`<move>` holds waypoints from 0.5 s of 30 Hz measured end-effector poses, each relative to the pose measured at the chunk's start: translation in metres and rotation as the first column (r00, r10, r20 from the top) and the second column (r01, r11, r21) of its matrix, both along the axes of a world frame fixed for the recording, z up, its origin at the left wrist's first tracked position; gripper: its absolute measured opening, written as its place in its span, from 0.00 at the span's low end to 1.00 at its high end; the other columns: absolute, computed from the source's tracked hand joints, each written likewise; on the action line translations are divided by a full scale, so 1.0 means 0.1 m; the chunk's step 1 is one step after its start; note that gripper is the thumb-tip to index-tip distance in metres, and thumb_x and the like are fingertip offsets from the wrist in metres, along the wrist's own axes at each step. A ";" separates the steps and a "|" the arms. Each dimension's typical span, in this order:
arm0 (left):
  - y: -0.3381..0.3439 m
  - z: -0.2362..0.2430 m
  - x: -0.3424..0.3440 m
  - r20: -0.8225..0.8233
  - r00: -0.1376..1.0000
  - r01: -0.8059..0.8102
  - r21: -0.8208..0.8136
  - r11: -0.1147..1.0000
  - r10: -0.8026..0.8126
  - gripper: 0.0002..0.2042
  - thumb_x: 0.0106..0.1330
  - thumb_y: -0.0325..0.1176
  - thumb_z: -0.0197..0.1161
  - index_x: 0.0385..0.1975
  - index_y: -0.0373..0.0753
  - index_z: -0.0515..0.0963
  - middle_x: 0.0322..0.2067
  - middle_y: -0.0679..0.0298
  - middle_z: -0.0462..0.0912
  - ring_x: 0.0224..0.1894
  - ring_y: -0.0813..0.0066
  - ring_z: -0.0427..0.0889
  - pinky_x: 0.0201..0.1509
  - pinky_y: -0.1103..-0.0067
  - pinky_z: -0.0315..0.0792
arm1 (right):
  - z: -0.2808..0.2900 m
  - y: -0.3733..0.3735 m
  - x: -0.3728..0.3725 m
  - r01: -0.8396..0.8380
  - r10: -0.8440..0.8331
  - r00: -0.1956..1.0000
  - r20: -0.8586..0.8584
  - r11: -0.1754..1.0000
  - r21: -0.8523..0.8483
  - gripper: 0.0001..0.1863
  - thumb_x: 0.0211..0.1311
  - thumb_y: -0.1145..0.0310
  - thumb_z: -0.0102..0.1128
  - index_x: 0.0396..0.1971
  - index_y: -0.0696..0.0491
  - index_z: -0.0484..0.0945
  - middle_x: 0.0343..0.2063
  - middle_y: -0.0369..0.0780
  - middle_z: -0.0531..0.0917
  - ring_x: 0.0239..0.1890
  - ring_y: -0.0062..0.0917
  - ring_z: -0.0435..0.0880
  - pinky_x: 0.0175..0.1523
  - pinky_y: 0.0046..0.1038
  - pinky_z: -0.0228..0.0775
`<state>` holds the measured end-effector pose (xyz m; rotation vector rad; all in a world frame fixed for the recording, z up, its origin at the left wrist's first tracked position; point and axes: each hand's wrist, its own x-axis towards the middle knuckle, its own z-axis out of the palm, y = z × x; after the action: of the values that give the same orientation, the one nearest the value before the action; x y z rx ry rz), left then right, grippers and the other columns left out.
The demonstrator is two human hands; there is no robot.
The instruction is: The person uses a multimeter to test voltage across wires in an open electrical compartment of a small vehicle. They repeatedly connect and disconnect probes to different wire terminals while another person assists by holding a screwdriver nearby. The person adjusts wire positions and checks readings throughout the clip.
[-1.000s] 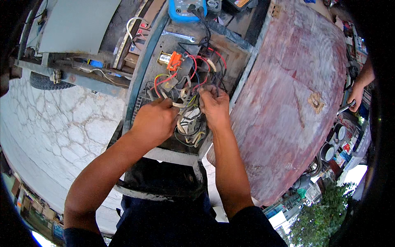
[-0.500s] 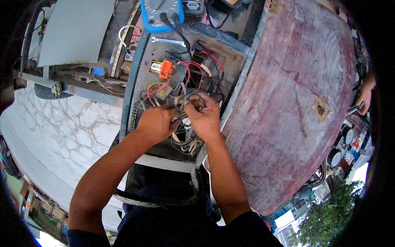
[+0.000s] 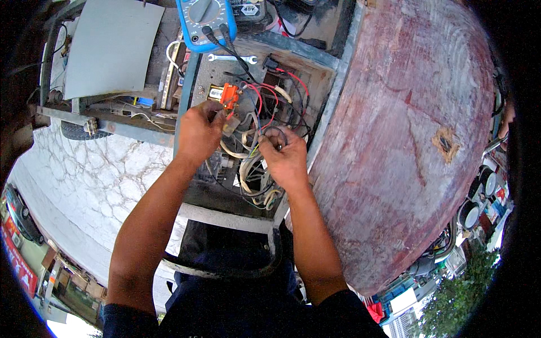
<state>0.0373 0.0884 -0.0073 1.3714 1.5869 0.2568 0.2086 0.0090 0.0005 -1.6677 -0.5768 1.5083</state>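
Just below the orange component (image 3: 229,96) with a brass-coloured part, my left hand (image 3: 203,129) is closed around wiring, a red wire (image 3: 231,114) at its fingertips; exactly what it pinches is partly hidden. My right hand (image 3: 282,155) grips a looped dark cable (image 3: 275,131) among several loose wires. Cream cables (image 3: 245,174) lie bundled below my hands in the metal compartment (image 3: 332,84). A silver open-ended wrench (image 3: 231,58) rests above the orange component, beside black leads from a blue multimeter (image 3: 203,19).
A weathered reddish wooden panel (image 3: 389,169) fills the right side. A grey sheet (image 3: 110,45) sits on the metal frame at upper left, above a tyre (image 3: 79,130) and cracked pale ground (image 3: 96,180). Part of another person's hand (image 3: 504,124) shows at the far right edge.
My left hand has moved up toward the orange component, away from my right hand, uncovering more cable. My right hand stays among the wires. The other person's hand is now mostly hidden.
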 end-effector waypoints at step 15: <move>-0.21 0.21 0.17 0.391 0.537 -0.373 -0.684 0.626 0.748 0.13 0.65 0.29 0.58 0.46 0.33 0.71 0.41 0.58 0.81 0.43 0.69 0.80 0.51 0.76 0.72 | 0.16 -0.05 0.03 0.026 -0.021 0.994 0.110 0.998 -0.049 0.08 0.59 0.70 0.58 0.32 0.59 0.80 0.20 0.32 0.76 0.24 0.14 0.70 0.30 0.20 0.64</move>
<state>0.0544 0.0674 0.0139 0.1768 1.2971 0.5905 0.2116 0.0042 0.0161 -1.7991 -0.5797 1.4319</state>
